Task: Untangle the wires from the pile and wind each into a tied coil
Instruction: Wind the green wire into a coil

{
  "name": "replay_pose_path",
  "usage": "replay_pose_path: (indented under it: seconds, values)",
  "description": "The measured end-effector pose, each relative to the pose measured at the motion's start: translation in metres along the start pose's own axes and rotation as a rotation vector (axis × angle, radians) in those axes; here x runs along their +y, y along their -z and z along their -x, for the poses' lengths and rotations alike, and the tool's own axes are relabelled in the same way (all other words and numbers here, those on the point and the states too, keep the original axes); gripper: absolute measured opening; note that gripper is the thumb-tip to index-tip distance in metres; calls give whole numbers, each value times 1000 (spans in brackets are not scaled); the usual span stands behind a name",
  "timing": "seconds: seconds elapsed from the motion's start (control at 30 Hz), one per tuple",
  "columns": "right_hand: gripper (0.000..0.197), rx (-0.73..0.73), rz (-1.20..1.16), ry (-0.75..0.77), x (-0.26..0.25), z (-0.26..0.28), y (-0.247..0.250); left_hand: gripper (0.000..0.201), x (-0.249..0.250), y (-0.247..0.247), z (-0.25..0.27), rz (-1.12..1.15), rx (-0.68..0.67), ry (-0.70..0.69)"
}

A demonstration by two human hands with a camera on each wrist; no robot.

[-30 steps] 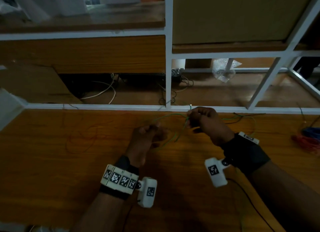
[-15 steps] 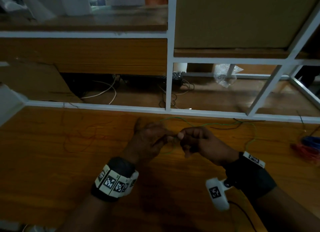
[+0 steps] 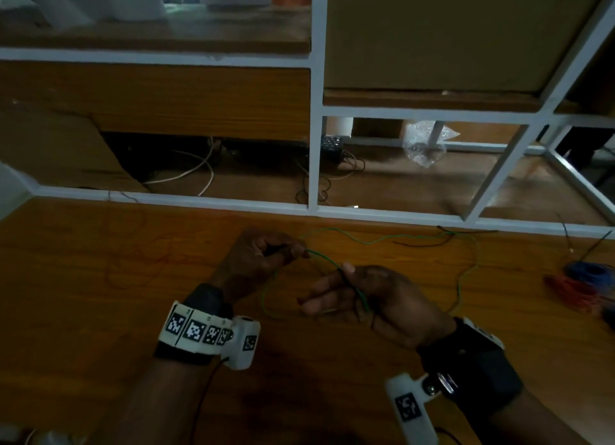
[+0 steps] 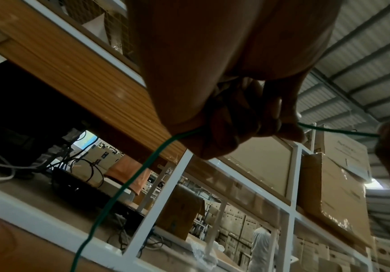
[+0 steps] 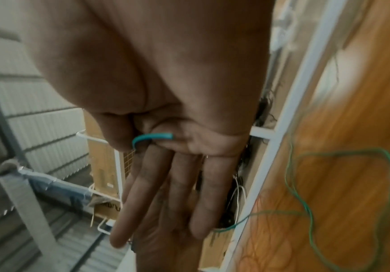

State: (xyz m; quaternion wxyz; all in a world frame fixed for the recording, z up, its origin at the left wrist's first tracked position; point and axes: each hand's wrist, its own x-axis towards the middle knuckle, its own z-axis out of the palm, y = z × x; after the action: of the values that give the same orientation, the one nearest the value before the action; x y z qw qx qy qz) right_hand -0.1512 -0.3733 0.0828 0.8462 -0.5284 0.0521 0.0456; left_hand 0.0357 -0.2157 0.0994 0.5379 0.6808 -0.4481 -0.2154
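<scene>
Pinching thin, springy green wire (image 3: pixel 392 236) w/ left hand (image 3: pixel 263 258); right hand (image 3: pixel 372 298) thumb clamps its end, fingers straight. Light, kinks easily; grip near ends.

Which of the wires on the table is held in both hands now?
The green wire. The left hand and the right hand both pinch it. The black wire and the thin red wire lie untouched on the table.

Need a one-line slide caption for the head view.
Left hand grips and right hand pinches a thin green wire over a wooden table, its slack trailing right.
</scene>
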Motion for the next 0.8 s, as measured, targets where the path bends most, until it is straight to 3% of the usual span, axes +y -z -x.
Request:
replay_pose_path:
  seconds: [0.23, 0.47, 0.57, 0.67, 0.73, 0.8]
  values:
    - [44, -137, -240, -54, 3, -3, -6, 23, -7, -24, -3, 40, 30, 79]
    - [41, -186, -202, 4, -1, -9, -18, 13, 4, -29, -13, 67, 32, 122]
    - [42, -166, -288, 81, -2, -12, -18, 15, 1, -32, -10, 27, -42, 181]
    - [45, -122, -429, 173, -3, -18, -18, 19, 3, -46, 0, 34, -114, 379]
    - [43, -43, -455, 263, -5, -22, -17, 25, 3, -57, 11, -13, -113, 433]
    - [40, 100, -377, 377, -9, -25, -13, 19, -8, -64, 24, -40, -135, 433]
